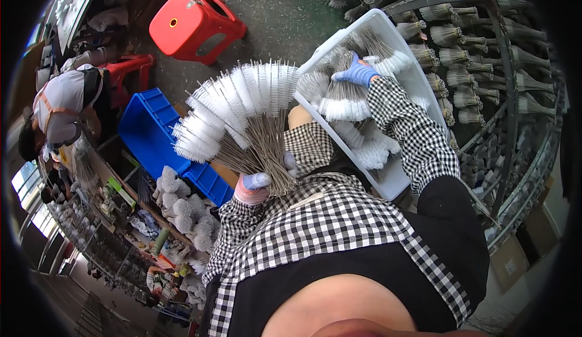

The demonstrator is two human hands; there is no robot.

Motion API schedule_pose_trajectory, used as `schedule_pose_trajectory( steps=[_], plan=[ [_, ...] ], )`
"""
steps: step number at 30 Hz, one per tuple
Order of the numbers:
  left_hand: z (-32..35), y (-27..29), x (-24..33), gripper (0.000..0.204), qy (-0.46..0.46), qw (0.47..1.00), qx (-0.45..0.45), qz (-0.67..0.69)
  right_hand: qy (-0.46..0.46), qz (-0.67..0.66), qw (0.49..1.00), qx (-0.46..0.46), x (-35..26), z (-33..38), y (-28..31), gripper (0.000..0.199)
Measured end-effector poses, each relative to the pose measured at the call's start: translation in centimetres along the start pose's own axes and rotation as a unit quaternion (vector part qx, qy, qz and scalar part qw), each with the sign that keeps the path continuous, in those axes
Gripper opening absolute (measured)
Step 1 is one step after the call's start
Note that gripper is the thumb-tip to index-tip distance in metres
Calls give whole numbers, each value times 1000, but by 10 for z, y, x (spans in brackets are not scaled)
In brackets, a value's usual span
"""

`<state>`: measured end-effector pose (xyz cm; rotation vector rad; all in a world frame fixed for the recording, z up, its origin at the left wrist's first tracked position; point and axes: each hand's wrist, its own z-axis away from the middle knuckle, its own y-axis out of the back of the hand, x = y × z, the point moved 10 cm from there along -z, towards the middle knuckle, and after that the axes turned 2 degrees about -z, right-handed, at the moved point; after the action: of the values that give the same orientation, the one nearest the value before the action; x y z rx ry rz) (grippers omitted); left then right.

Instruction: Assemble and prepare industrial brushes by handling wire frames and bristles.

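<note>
My left hand, in a glove with bare-looking or striped patches, is closed round the twisted wire handles of a large bundle of white bottle brushes. The bristle heads fan out upward and to the left over my lap. To the right, my right hand in a blue-grey glove reaches into a white plastic bin. It grips the wire handles of another bunch of bottle brushes, whose white heads point toward me. More brushes lie in the bin around that hand. My fingers' undersides are hidden.
A red plastic stool stands ahead on the floor. At left are a blue crate, a pile of grey-white brush heads and a bent-over person. Metal racks with bundled brushes line the right side.
</note>
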<state>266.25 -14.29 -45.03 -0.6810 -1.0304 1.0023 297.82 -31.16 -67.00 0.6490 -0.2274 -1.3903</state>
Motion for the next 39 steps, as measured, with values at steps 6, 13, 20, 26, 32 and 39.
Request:
schedule_pose_trajectory(
  steps=[6,13,20,26,32,39],
  plan=[
    [5,0,17,60,-14,999,31,-6,-9,22,1000,-12,10,-46,-26,134],
    [28,14,31,59,-26,1000,9,2,73,-190,978,-47,12,47,6,89],
    [63,38,80,63,-6,996,87,-33,166,-496,850,-56,-13,143,52,74],
    [65,38,67,60,-6,998,60,-10,241,-472,848,13,-4,218,93,75],
    [68,42,60,62,-41,998,30,27,220,-503,827,122,66,258,88,72],
    [119,27,89,60,-69,996,28,41,184,-682,701,94,102,352,65,80]
  ],
)
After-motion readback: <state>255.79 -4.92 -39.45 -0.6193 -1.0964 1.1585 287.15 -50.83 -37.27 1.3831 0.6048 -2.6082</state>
